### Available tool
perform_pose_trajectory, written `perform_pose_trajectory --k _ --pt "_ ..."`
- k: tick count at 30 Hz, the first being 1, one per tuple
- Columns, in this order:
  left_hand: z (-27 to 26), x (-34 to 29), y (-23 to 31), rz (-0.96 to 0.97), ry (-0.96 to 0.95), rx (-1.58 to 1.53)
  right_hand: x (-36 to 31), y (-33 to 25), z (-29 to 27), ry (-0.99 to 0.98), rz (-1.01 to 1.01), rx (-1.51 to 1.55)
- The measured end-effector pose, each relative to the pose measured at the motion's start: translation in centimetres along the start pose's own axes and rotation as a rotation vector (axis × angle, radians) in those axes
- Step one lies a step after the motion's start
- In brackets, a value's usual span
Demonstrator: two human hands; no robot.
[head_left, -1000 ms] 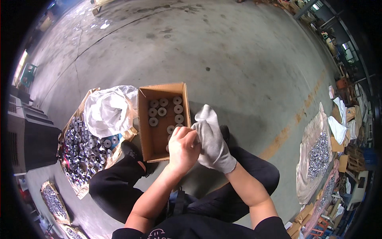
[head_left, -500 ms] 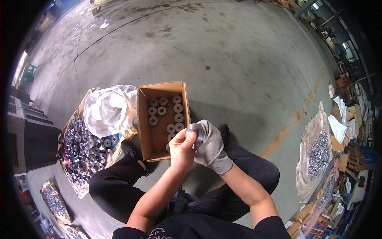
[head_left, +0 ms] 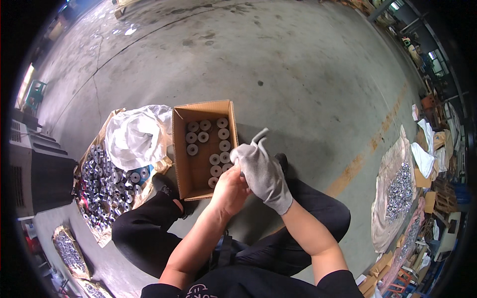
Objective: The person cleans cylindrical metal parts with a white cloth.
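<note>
My bare left hand [head_left: 231, 191] and my right hand [head_left: 261, 174], in a grey knit glove, meet in front of my body beside the box's near right corner. Between them is a round metal part [head_left: 242, 175], almost wholly hidden; only a dark sliver shows. The left fingers are closed around it, and the gloved hand folds over it from the right, with two glove fingertips sticking up loosely. An open cardboard box [head_left: 180, 164] stands just beyond. Inside, several round metal parts [head_left: 203, 137] with centre holes stand in rows along its left and right sides.
Left of the box, a heap of similar metal parts [head_left: 107, 179] lies on a spread sack, with a white plastic bag [head_left: 134, 141] at its far edge. A dark machine [head_left: 47, 176] stands farther left. Small metal pieces [head_left: 399, 191] lie on a cloth at right.
The gloved right hand has turned over the metal part and now mostly covers it, its glove fingertips pointing up. My left hand has shifted slightly right and rolled inward.
</note>
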State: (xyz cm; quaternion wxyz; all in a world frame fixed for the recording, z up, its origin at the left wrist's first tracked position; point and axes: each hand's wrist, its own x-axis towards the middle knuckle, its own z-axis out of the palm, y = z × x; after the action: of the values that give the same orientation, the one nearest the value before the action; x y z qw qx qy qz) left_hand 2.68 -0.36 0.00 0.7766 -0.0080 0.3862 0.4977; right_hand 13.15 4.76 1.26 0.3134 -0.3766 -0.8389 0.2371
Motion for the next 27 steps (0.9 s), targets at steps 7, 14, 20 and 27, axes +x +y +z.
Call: perform_pose_trajectory --k 7,14,20,27 --pt "-0.7 0.3 1.0 0.095 0.051 0.547 -0.5 0.1 -0.5 -0.095 0.092 0.002" --pt "0.2 0.0 -0.1 -0.004 -0.002 0.272 -0.1 0.0 -0.9 -0.094 0.353 0.388" --pt "-0.5 0.8 -0.2 -0.122 -0.082 0.176 0.4 -0.1 -0.7 0.16 0.869 0.804" --pt "-1.1 1.0 -0.3 -0.201 -0.19 -0.052 0.4 0.2 -2.7 0.105 0.127 -0.195"
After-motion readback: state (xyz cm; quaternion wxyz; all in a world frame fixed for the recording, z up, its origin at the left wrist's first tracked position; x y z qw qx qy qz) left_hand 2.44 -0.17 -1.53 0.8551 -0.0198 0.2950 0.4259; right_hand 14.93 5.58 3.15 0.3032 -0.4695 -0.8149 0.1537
